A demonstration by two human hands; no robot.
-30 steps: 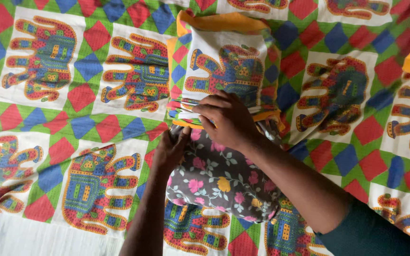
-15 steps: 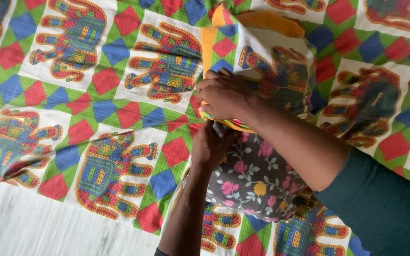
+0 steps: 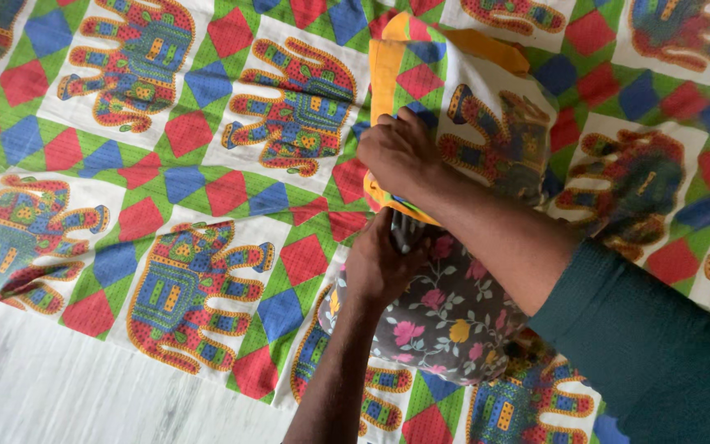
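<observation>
Left hand [image 3: 380, 267] grips floral pillow [image 3: 445, 321]; right hand [image 3: 400, 156] clamps pillowcase [image 3: 486, 123]; elephant-print sheet [image 3: 166, 164] over pale floor [image 3: 59, 395].

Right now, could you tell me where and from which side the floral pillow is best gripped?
Probably at the bare rounded end of the floral pillow, coming from the near side. Its far end is already tucked into the elephant-print cover, where the left hand and right hand crowd the opening.

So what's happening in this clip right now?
A person works a grey floral-print pillow into a patchwork elephant-print pillowcase. The right hand grips the case's orange-edged opening, while the left hand presses on the pillow's end there. Most of the pillow is outside the case. Both lie on a matching elephant-print bedsheet.
</observation>
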